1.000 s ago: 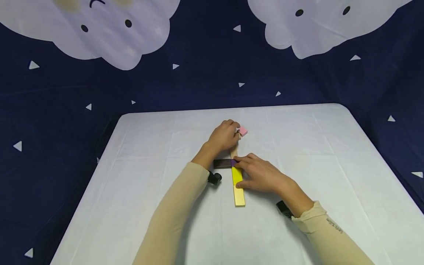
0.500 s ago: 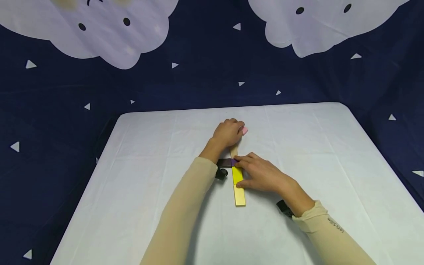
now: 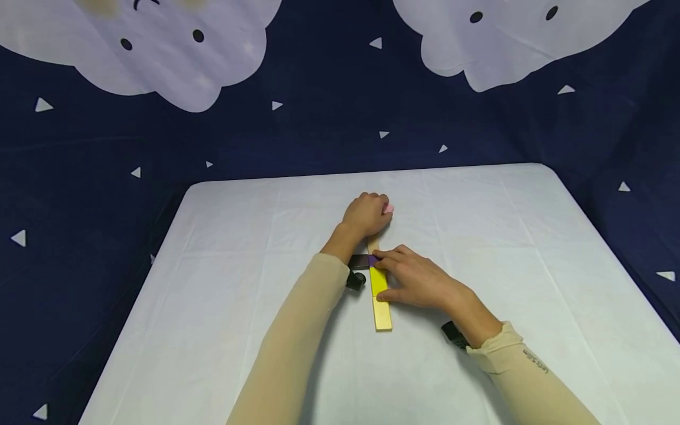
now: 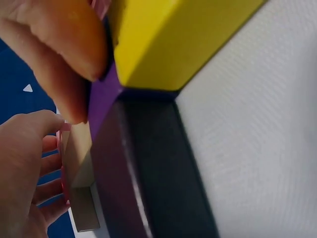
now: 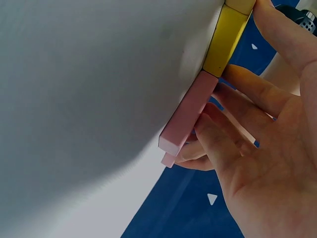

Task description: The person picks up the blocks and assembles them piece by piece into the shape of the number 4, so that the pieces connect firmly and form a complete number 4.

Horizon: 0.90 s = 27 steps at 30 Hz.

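At the far end of a flat cross of blocks, my left hand (image 3: 365, 215) pinches a pink block (image 3: 389, 209), thumb near and fingers beyond. Below it runs a plain wooden block (image 3: 374, 242), partly covered by this hand. My right hand (image 3: 419, 280) rests its fingertips on a purple block (image 3: 373, 260) and its thumb by the joint between a yellow block (image 3: 379, 280) and a pale yellow block (image 3: 382, 314). A dark brown block (image 3: 359, 262) reaches left from the purple one. The right wrist view shows a longer pink block (image 5: 188, 114) under the right hand.
Everything lies on a white-covered table (image 3: 212, 295). Behind it hangs a navy cloth (image 3: 329, 136) with clouds and small triangles. A black wrist camera (image 3: 356, 280) sits under the left wrist, close to the brown block.
The left hand has shifted slightly right, closing over the pink block, which showed more fully and at a slant before. The left forearm now covers part of the brown block. The right hand stays put.
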### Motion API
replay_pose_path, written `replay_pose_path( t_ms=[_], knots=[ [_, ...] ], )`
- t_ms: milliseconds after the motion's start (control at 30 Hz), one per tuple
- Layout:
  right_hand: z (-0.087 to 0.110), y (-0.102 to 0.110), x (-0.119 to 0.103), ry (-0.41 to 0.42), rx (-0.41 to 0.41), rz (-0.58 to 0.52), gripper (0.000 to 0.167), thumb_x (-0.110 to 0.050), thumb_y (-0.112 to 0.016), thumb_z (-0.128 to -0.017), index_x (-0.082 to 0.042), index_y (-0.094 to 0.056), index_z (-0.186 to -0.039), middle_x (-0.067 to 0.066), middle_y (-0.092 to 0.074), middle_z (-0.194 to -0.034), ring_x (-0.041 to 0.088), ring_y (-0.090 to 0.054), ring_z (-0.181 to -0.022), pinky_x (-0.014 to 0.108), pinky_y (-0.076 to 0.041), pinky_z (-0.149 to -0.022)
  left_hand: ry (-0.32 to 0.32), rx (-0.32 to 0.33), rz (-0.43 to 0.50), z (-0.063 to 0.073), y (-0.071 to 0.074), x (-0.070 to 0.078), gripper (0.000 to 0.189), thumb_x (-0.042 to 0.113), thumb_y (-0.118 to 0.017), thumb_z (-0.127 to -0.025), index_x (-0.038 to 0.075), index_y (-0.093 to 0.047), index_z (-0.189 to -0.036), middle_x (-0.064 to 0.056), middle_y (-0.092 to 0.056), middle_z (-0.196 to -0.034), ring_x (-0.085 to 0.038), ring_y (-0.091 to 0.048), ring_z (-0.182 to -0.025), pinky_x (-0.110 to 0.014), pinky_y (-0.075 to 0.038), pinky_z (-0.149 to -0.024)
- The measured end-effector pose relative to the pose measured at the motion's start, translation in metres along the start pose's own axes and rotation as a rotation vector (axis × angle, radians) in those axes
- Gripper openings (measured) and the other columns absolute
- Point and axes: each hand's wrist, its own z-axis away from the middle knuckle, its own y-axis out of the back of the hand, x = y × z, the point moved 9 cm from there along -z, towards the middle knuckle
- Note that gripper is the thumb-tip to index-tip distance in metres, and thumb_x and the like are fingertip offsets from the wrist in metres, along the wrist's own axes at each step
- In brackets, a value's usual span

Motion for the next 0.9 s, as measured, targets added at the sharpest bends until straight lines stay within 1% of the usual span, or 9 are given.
replay_pose_path(
  t_ms=[200, 300, 367, 467, 533, 633, 767, 867, 900],
  knots=[
    [-0.002, -0.001, -0.001, -0.005, -0.007, 0.000, 0.067, -0.050, -0.073, -0.080, -0.009, -0.060, -0.131, 0.003, -0.042, -0.147, 0.017, -0.041, -0.123, 0.040, -0.045, -0.093, 0.026, -0.007, 0.049, 0.003, 0.000, -0.006, 0.039, 0.040, -0.054, -0.094, 0.016, -0.062, -0.124, 0.002, -0.063, -0.109, -0.016, -0.055, -0.101, -0.033, -0.045, -0.088],
    [-0.002, -0.002, -0.001, 0.000, -0.009, -0.005, 0.067, -0.050, -0.073, -0.080, -0.009, -0.059, -0.131, 0.003, -0.042, -0.147, 0.017, -0.041, -0.122, 0.040, -0.044, -0.094, 0.054, -0.001, 0.052, 0.004, 0.001, -0.010, 0.040, 0.040, -0.056, -0.093, 0.016, -0.062, -0.124, 0.002, -0.063, -0.109, -0.015, -0.055, -0.102, -0.032, -0.045, -0.089],
    [-0.002, -0.001, -0.002, 0.007, -0.007, -0.007, 0.067, -0.050, -0.073, -0.080, -0.009, -0.059, -0.131, 0.003, -0.042, -0.147, 0.018, -0.041, -0.123, 0.040, -0.044, -0.094, 0.074, 0.010, 0.067, 0.004, 0.002, -0.012, 0.038, 0.039, -0.058, -0.092, 0.015, -0.064, -0.121, 0.002, -0.063, -0.106, -0.015, -0.056, -0.100, -0.031, -0.045, -0.087],
    [0.000, 0.002, 0.001, -0.008, -0.002, -0.005, 0.067, -0.049, -0.074, -0.080, -0.009, -0.059, -0.131, 0.003, -0.041, -0.147, 0.019, -0.041, -0.124, 0.041, -0.043, -0.096, 0.066, 0.025, 0.100, 0.002, 0.005, -0.008, 0.033, 0.036, -0.061, -0.092, 0.013, -0.065, -0.115, 0.001, -0.064, -0.102, -0.014, -0.057, -0.094, -0.030, -0.046, -0.084],
    [0.001, 0.003, 0.003, -0.021, 0.003, -0.010, 0.066, -0.047, -0.075, -0.079, -0.009, -0.060, -0.131, 0.003, -0.041, -0.147, 0.019, -0.041, -0.124, 0.041, -0.042, -0.097, 0.056, 0.020, 0.119, -0.001, 0.006, -0.004, 0.032, 0.034, -0.061, -0.091, 0.012, -0.065, -0.114, 0.000, -0.064, -0.102, -0.014, -0.057, -0.093, -0.030, -0.046, -0.083],
    [0.002, 0.003, 0.005, -0.028, 0.003, -0.025, 0.066, -0.047, -0.075, -0.079, -0.008, -0.059, -0.131, 0.003, -0.040, -0.148, 0.020, -0.040, -0.125, 0.042, -0.041, -0.098, 0.063, 0.000, 0.110, -0.002, 0.006, -0.001, 0.032, 0.033, -0.062, -0.090, 0.012, -0.064, -0.114, 0.000, -0.063, -0.101, -0.014, -0.056, -0.093, -0.030, -0.046, -0.083],
    [0.000, 0.001, 0.003, -0.006, 0.000, -0.038, 0.067, -0.048, -0.074, -0.080, -0.009, -0.059, -0.132, 0.003, -0.040, -0.148, 0.019, -0.039, -0.125, 0.041, -0.041, -0.098, 0.098, -0.009, 0.080, 0.002, 0.004, -0.005, 0.032, 0.032, -0.063, -0.087, 0.013, -0.064, -0.113, 0.000, -0.062, -0.100, -0.015, -0.055, -0.093, -0.030, -0.046, -0.083],
    [-0.002, -0.002, 0.002, -0.004, -0.001, -0.031, 0.068, -0.049, -0.074, -0.079, -0.009, -0.059, -0.131, 0.003, -0.041, -0.148, 0.018, -0.040, -0.125, 0.040, -0.041, -0.098, 0.113, 0.000, 0.104, 0.004, 0.003, -0.009, 0.038, 0.032, -0.064, -0.086, 0.011, -0.063, -0.118, -0.002, -0.063, -0.106, -0.016, -0.055, -0.098, -0.031, -0.046, -0.086],
    [-0.002, -0.003, 0.002, -0.007, -0.001, -0.033, 0.068, -0.049, -0.075, -0.079, -0.009, -0.059, -0.131, 0.002, -0.041, -0.148, 0.018, -0.040, -0.125, 0.040, -0.042, -0.098, 0.121, 0.001, 0.128, 0.005, 0.002, -0.010, 0.041, 0.033, -0.064, -0.086, 0.011, -0.062, -0.121, -0.002, -0.063, -0.107, -0.016, -0.056, -0.098, -0.031, -0.046, -0.087]
  ],
)
